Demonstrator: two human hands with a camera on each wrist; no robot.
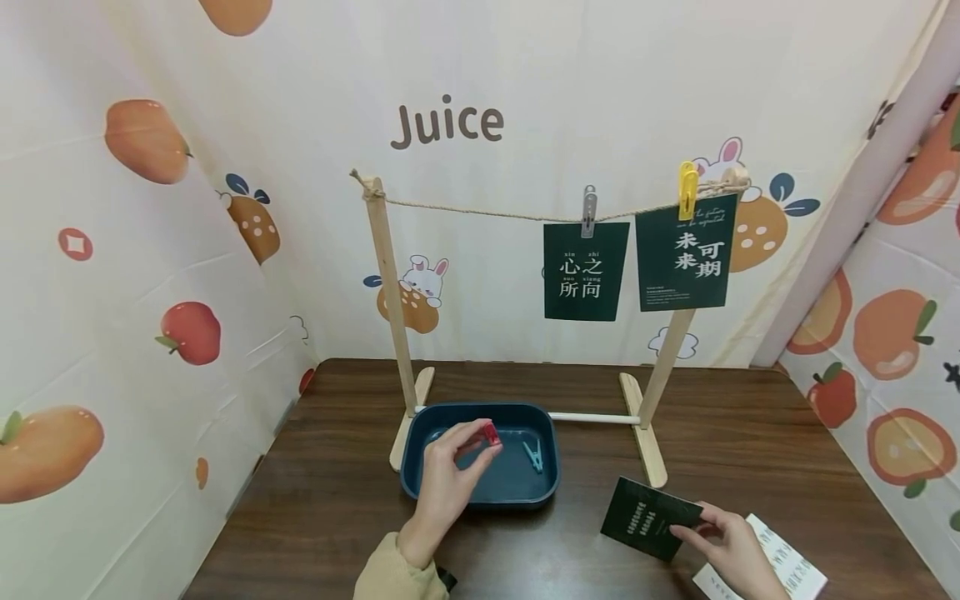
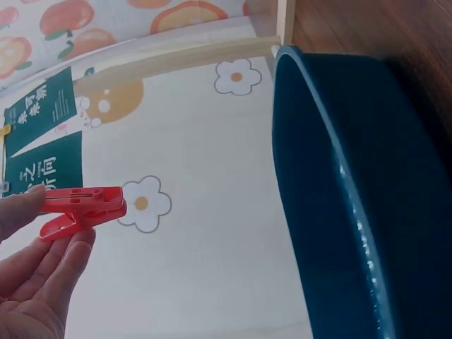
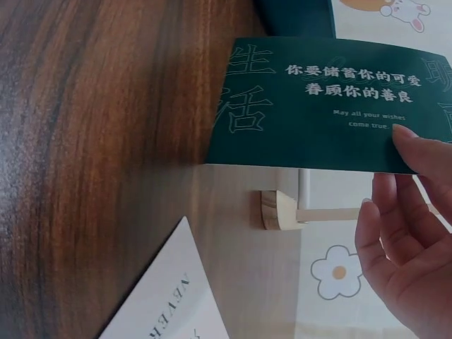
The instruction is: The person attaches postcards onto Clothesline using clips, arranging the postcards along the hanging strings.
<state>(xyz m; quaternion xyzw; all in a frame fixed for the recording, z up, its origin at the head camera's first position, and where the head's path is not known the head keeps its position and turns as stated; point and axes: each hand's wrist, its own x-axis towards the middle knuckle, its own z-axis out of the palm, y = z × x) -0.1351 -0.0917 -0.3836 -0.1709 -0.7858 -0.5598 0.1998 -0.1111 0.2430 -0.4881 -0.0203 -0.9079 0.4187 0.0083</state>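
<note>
Between thumb and fingers my left hand (image 1: 447,475) pinches a red clothespin (image 2: 88,208), held above a dark blue tray (image 1: 408,467). A light blue clothespin (image 1: 533,456) lies inside that tray. To the right, my right hand (image 1: 731,546) grips a dark green card (image 3: 318,106) by its edge, thumb on the printed face. The card is tilted just over the table. White printed cards (image 1: 791,562) lie under and beside the right hand. From a twine line hang two green cards: one (image 1: 585,287) by a grey clothespin (image 1: 589,208), the other (image 1: 686,267) by a yellow clothespin (image 1: 687,190).
A wooden stand, with a left post (image 1: 392,292), a right post (image 1: 667,358) and a white crossbar (image 1: 595,418), carries the twine (image 1: 465,211) behind the tray. The brown table (image 1: 322,500) meets a fruit-print curtain (image 1: 225,400) at the back and sides. Something dark shows beside the left sleeve (image 1: 397,575).
</note>
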